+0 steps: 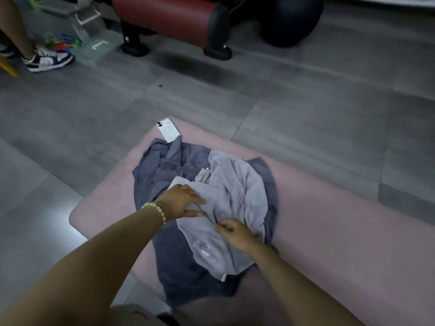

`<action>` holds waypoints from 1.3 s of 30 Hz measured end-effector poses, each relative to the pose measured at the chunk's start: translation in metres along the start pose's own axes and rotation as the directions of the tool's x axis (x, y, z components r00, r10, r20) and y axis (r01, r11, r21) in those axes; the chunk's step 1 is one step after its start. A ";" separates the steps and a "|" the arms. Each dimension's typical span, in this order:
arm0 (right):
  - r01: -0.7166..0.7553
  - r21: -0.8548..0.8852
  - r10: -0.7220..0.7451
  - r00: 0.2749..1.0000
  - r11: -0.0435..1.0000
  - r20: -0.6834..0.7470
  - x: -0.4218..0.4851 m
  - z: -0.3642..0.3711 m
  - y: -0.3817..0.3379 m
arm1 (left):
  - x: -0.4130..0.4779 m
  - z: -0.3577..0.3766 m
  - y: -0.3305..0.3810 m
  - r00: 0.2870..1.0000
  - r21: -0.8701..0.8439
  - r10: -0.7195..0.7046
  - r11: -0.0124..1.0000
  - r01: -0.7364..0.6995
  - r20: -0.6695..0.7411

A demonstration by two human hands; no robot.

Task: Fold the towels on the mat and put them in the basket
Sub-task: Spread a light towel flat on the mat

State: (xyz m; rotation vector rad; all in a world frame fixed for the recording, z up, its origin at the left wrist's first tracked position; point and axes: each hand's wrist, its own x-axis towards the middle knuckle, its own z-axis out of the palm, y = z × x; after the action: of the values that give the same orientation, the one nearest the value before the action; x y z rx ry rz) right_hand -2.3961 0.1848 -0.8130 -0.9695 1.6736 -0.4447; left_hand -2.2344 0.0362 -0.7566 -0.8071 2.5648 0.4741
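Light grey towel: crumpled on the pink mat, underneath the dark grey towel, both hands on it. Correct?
Not quite. The light grey towel lies on top of the dark grey towel, not underneath it. The rest holds: it is crumpled on the pink mat, with the left hand and the right hand on it. The head view shows this.
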 end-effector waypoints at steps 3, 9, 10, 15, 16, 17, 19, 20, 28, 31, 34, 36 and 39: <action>0.040 0.042 -0.041 0.999 0.998 0.026 0.007 0.010 0.003 | 0.010 0.012 -0.006 0.997 0.116 0.059 0.991 -0.064 0.043; 0.085 0.103 -0.080 0.995 0.991 -0.053 0.023 0.016 0.009 | 0.022 0.007 -0.005 0.993 0.121 0.110 0.987 -0.104 -0.042; 0.097 0.124 -0.090 0.994 0.988 -0.062 0.022 0.017 0.008 | 0.023 0.007 -0.003 0.992 0.123 0.117 0.986 -0.110 -0.049; 0.109 0.146 -0.106 0.994 0.983 -0.031 0.017 0.016 0.011 | 0.020 0.007 0.003 0.989 0.227 0.134 0.963 -0.144 0.059; 0.088 0.124 -0.090 0.996 0.988 0.012 0.014 0.017 0.013 | 0.019 0.006 0.004 0.987 0.254 0.131 0.955 -0.151 0.097; 0.064 0.111 -0.070 0.996 0.992 0.047 0.013 0.019 0.018 | 0.019 0.005 0.005 0.986 0.262 0.125 0.953 -0.150 0.111; 0.032 0.128 -0.039 0.997 0.991 0.059 0.006 0.020 0.023 | 0.018 0.003 0.007 0.993 0.177 0.104 0.978 -0.112 0.051; 0.019 0.170 -0.028 0.998 0.985 0.048 0.000 0.017 0.020 | 0.016 -0.001 0.009 0.998 0.033 0.066 0.997 -0.066 -0.007; 0.240 0.460 -0.185 0.969 0.855 -0.162 -0.099 -0.072 -0.025 | 0.001 -0.091 0.101 0.965 -0.783 -0.062 0.598 -0.168 -0.255; 0.342 0.391 -0.235 0.926 0.854 -0.295 -0.167 -0.125 -0.039 | -0.012 -0.140 0.155 0.940 -0.814 -0.030 0.510 -0.278 -0.339; 0.441 0.374 -0.266 0.861 0.816 -0.434 -0.240 -0.172 -0.058 | -0.026 -0.189 0.212 0.867 -0.761 0.012 0.473 -0.443 -0.498; 0.530 0.369 -0.293 0.794 0.763 -0.533 -0.285 -0.199 -0.072 | -0.032 -0.216 0.251 0.761 -0.676 -0.002 0.460 -0.575 -0.649; 0.588 0.335 -0.281 0.716 0.737 -0.639 -0.330 -0.230 -0.081 | -0.043 -0.232 0.305 0.535 -0.465 -0.020 0.525 -0.713 -0.844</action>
State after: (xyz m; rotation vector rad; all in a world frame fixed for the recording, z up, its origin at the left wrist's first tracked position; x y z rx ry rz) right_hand -2.5568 0.3529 -0.4745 -0.8710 1.6405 -1.5735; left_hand -2.4495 0.1926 -0.4778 -0.7445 3.3723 1.9409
